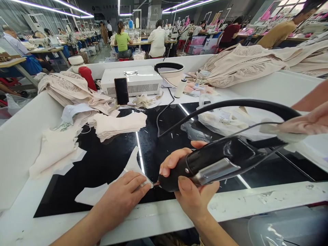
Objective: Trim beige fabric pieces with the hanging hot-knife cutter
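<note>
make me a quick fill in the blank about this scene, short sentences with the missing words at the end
The black tool is held in the person's ____ grip.
The left grip rests on a white cut piece, which lies on a panel coloured ____.
In front of the white vented box stands a ____ with a dark screen.

Missing words: right; black; phone

Wht tbl (pixel 269 198) bears blk panel (pixel 107 155) w/ fabric pc (pixel 132 163) & cream stack (pixel 120 123).
</note>
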Demonstrator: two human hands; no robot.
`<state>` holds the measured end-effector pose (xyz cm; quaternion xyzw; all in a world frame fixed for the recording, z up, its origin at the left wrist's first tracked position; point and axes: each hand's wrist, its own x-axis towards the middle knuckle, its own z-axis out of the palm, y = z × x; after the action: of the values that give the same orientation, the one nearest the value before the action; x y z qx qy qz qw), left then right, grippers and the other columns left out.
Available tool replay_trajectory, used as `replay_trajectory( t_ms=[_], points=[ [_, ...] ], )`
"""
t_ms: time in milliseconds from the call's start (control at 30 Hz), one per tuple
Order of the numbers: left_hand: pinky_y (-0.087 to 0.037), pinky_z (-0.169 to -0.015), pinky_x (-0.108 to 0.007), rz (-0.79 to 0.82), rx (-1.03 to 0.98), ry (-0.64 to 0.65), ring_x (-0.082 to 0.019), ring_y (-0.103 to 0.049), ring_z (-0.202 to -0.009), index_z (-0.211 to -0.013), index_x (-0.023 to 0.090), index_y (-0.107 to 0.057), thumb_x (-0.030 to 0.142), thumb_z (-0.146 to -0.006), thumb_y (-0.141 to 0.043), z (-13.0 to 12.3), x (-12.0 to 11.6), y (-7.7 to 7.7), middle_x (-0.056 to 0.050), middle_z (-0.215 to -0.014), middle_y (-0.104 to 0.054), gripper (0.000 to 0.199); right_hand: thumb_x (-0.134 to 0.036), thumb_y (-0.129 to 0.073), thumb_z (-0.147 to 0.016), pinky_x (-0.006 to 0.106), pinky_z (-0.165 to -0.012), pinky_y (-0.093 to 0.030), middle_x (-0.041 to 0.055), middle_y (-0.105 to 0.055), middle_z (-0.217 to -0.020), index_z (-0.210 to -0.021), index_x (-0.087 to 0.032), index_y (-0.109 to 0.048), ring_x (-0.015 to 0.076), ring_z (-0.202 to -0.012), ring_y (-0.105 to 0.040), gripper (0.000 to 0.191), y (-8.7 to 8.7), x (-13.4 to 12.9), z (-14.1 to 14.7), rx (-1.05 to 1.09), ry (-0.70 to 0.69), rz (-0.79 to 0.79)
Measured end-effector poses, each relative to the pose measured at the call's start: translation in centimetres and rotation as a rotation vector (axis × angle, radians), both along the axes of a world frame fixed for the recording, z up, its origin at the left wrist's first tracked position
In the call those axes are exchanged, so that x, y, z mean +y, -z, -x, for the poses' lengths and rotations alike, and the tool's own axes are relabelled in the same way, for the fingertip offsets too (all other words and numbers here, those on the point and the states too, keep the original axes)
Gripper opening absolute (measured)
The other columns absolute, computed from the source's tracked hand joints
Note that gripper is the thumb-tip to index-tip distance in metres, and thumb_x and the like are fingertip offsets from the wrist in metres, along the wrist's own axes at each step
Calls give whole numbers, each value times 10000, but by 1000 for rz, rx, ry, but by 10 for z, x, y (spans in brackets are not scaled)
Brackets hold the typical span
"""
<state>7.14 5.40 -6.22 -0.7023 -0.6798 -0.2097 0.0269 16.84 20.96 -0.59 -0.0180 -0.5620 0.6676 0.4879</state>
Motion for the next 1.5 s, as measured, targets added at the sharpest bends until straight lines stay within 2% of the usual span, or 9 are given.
replay_trajectory(
  t_ms=[233, 367, 533, 700, 867, 1133, 1300, 1500],
  points=[
    [-504, -1086, -525, 5, 14, -26, -236, -625, -1162, -1282, 200, -612, 73, -1011, -480, 1, -6, 4, -105, -1241, -630, 328, -388, -786, -862, 287, -487, -535, -28, -613, -801, -1263, -315, -503, 142, -565, -609, 496, -4, 1, 5, 12, 10, 43],
    [-499, -1084, -543, -4, 16, -70, -229, -625, -1145, -1301, 241, -613, 79, -1007, -493, 1, -7, 7, -94, -1242, -615, 356, -396, -792, -856, 311, -524, -554, -32, -610, -799, -1237, -302, -492, 145, -575, -623, 494, -4, 2, 13, 13, 20, 58],
    [-508, -1053, -596, -13, -3, -65, -250, -615, -1142, -1312, 242, -608, 85, -1018, -462, 1, -7, 5, -118, -1248, -591, 364, -405, -786, -857, 274, -457, -511, -34, -616, -790, -1246, -302, -470, 140, -549, -616, 512, -1, -2, 19, 2, 7, 48],
    [-549, -1014, -567, -41, -21, -69, -260, -601, -1128, -1292, 244, -625, 75, -1000, -486, 1, -5, 3, -123, -1208, -573, 365, -394, -768, -875, 283, -491, -532, -37, -622, -793, -1243, -301, -476, 137, -561, -619, 479, 1, -4, 18, 2, 10, 36],
    [-517, -1039, -618, -49, -16, -93, -274, -584, -1171, -1285, 272, -635, 109, -1013, -485, 1, -6, 2, -126, -1222, -548, 351, -326, -753, -895, 295, -529, -545, -37, -628, -802, -1238, -298, -488, 137, -582, -627, 434, 1, -4, 19, -2, 2, 44],
    [-492, -1051, -651, -27, -25, -95, -290, -587, -1212, -1291, 279, -636, 105, -1001, -509, 1, -7, 3, -137, -1267, -537, 361, -366, -784, -867, 283, -520, -546, -38, -628, -814, -1271, -311, -483, 132, -580, -630, 507, 1, -3, 28, 27, 1, 67],
    [-486, -1050, -666, -8, -24, -86, -301, -599, -1219, -1314, 273, -626, 79, -977, -531, 3, -6, 3, -143, -1278, -546, 400, -324, -773, -877, 278, -549, -559, -40, -645, -821, -1206, -291, -512, 123, -588, -621, 421, 3, -4, 31, 27, -9, 43],
    [-522, -1018, -654, 24, 12, -118, -336, -591, -1262, -1349, 246, -590, 68, -949, -559, -11, -11, 0, -161, -1319, -573, 438, -262, -744, -901, 271, -561, -558, -35, -656, -841, -1218, -291, -530, 119, -606, -629, 383, 2, -5, 28, 27, -35, 36]
  ],
)
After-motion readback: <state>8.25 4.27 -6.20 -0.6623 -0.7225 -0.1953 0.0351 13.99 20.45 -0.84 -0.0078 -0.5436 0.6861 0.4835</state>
